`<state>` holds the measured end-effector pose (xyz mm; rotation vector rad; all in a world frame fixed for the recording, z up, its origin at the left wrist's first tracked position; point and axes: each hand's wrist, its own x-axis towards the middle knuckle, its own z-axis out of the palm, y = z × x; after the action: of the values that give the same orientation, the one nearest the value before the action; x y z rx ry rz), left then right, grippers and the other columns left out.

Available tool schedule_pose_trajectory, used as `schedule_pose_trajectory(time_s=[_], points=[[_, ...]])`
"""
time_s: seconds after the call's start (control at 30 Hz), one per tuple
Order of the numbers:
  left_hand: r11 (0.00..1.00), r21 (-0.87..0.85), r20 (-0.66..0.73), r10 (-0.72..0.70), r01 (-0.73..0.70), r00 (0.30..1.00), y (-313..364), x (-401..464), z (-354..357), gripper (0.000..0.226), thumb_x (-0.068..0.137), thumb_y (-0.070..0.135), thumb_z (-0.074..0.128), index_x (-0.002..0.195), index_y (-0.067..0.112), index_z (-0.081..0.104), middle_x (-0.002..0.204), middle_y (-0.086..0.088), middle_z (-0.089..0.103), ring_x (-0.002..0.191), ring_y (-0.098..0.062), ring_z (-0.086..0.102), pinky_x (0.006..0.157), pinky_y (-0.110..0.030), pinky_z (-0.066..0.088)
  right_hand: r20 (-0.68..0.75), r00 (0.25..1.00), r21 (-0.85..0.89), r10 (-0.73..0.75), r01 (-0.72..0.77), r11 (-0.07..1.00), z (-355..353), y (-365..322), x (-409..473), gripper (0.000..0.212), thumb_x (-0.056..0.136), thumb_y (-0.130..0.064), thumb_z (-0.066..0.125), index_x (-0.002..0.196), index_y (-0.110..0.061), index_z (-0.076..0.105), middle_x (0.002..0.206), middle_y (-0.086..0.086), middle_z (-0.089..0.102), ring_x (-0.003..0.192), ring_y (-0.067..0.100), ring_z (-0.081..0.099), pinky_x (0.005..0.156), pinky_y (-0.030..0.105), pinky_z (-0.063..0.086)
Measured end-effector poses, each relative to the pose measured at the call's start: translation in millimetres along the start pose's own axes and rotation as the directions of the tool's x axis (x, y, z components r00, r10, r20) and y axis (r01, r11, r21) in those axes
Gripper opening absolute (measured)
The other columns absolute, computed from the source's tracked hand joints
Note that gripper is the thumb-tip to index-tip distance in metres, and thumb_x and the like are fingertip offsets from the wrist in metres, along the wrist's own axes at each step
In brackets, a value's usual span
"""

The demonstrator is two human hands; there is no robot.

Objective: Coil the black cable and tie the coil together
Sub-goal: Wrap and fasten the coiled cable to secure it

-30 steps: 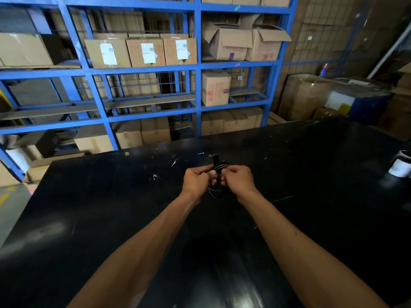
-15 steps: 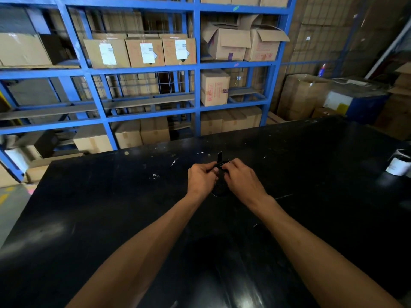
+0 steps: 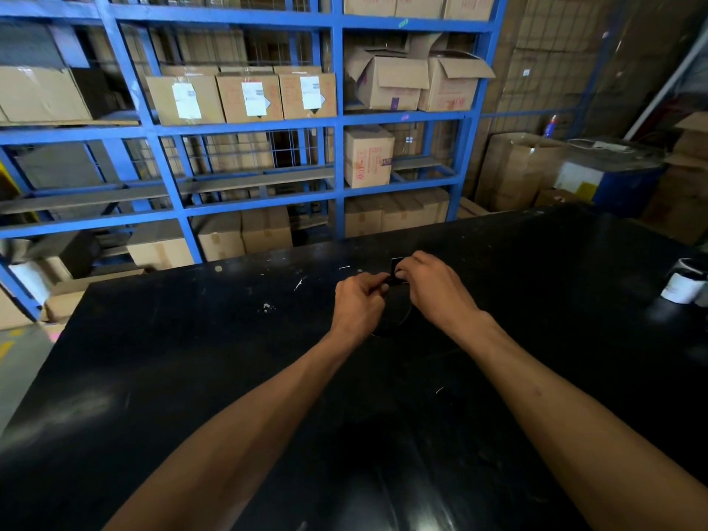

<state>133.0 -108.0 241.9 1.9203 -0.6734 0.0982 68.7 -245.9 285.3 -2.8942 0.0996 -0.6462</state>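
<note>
The black cable point(image 3: 394, 320) is wound into a small coil that hangs between my two hands over the black table point(image 3: 191, 358). My left hand point(image 3: 358, 302) pinches the coil's top from the left. My right hand point(image 3: 431, 287) grips it from the right, its fingertips on a flat black strap point(image 3: 396, 264) that sticks up above the coil. The lower loops show dimly below my hands and are hard to tell from the dark tabletop. Much of the coil is hidden by my fingers.
A white roll with a dark top point(image 3: 685, 281) stands at the table's right edge. Small white scraps point(image 3: 299, 283) lie on the far part of the table. Blue shelving point(image 3: 337, 120) with cardboard boxes rises behind the table.
Both hands have moved away from me with the coil. My right hand has turned over the coil's top and now covers the strap, which stuck up freely before.
</note>
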Motion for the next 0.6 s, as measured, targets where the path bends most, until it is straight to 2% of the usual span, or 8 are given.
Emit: schedule_pose_trajectory(time_s=[0.13,0.2,0.27,0.33,0.4,0.43,0.53,0.6], points=[[0.999,-0.012,-0.022,0.05,-0.051,0.998,2.0,-2.2,1.3,0.029,0.096,0.004,0.057,0.121,0.01,0.07,0.102,-0.003,0.072,0.087,-0.008,0.066,0.078,-0.023,0.055,0.094,0.994,0.021,0.052,-0.055,0.998,-10.4,2.1,8.6,0.021,0.101,-0.017,0.058,0.12,-0.018,0.067,0.115,0.004,0.059,0.102,0.018,0.062,0.087,0.034,0.053],[0.999,-0.014,0.0,0.048,-0.048,0.999,4.4,-2.5,0.5,0.029,0.096,0.004,0.057,0.121,0.01,0.07,0.103,-0.003,0.071,0.09,-0.007,0.066,0.081,-0.022,0.055,0.082,0.995,0.046,0.06,-0.064,0.997,-12.6,4.2,9.4,0.019,0.1,-0.023,0.056,0.118,-0.025,0.063,0.116,0.001,0.058,0.096,0.013,0.061,0.082,0.033,0.052],[0.999,-0.026,0.003,0.036,-0.036,0.999,6.4,0.6,-1.2,0.029,0.095,0.003,0.058,0.12,0.009,0.071,0.101,-0.003,0.071,0.087,-0.008,0.066,0.077,-0.018,0.054,0.0,1.0,0.111,0.026,-0.026,0.993,-18.8,2.4,8.9,0.029,0.1,-0.027,0.054,0.129,-0.032,0.054,0.12,-0.01,0.055,0.089,0.004,0.06,0.075,0.029,0.049],[0.999,-0.047,0.014,0.022,-0.021,1.0,10.2,3.6,-5.5,0.028,0.095,0.002,0.058,0.119,0.008,0.071,0.098,-0.003,0.071,0.084,-0.009,0.065,0.073,-0.015,0.052,-0.005,1.0,0.215,0.012,-0.011,0.977,-26.4,1.6,11.3,0.046,0.1,-0.023,0.055,0.144,-0.033,0.046,0.126,-0.016,0.048,0.095,-0.002,0.058,0.084,0.028,0.047],[0.997,-0.066,0.031,0.03,-0.028,0.999,14.2,4.6,-10.8,0.027,0.096,0.003,0.057,0.119,0.008,0.07,0.099,-0.003,0.07,0.084,-0.008,0.065,0.073,-0.015,0.053,0.049,0.998,0.128,-0.048,0.041,0.991,-32.8,4.4,14.8,0.032,0.1,-0.019,0.058,0.132,-0.024,0.06,0.142,-0.007,0.051,0.119,0.009,0.058,0.102,0.038,0.048],[0.996,-0.078,0.036,0.035,-0.032,0.999,15.5,4.4,-12.7,0.028,0.096,0.004,0.057,0.12,0.008,0.07,0.1,-0.003,0.07,0.084,-0.007,0.065,0.075,-0.015,0.054,0.079,0.994,0.084,-0.072,0.065,0.994,-33.2,6.9,16.8,0.022,0.1,-0.018,0.059,0.12,-0.021,0.066,0.142,-0.001,0.054,0.124,0.015,0.057,0.106,0.041,0.048],[0.996,-0.091,0.04,0.009,-0.006,0.999,17.1,4.1,-14.4,0.029,0.097,0.007,0.058,0.124,0.008,0.068,0.101,-0.003,0.071,0.083,-0.008,0.067,0.073,-0.014,0.055,0.098,0.993,0.132,-0.064,0.051,0.99,-32.7,5.4,15.9,0.011,0.098,-0.012,0.061,0.103,-0.021,0.063,0.112,-0.004,0.057,0.1,0.013,0.06,0.09,0.035,0.055],[0.995,-0.089,0.06,-0.039,0.044,0.997,17.5,6.2,-14.5,0.03,0.098,0.01,0.058,0.126,0.009,0.067,0.095,-0.002,0.072,0.077,-0.006,0.067,0.066,-0.013,0.055,0.071,0.995,0.106,-0.073,0.066,0.992,-28.8,3.4,14.0,0.017,0.096,-0.007,0.062,0.107,-0.02,0.06,0.109,-0.005,0.053,0.099,0.013,0.06,0.083,0.026,0.05]])
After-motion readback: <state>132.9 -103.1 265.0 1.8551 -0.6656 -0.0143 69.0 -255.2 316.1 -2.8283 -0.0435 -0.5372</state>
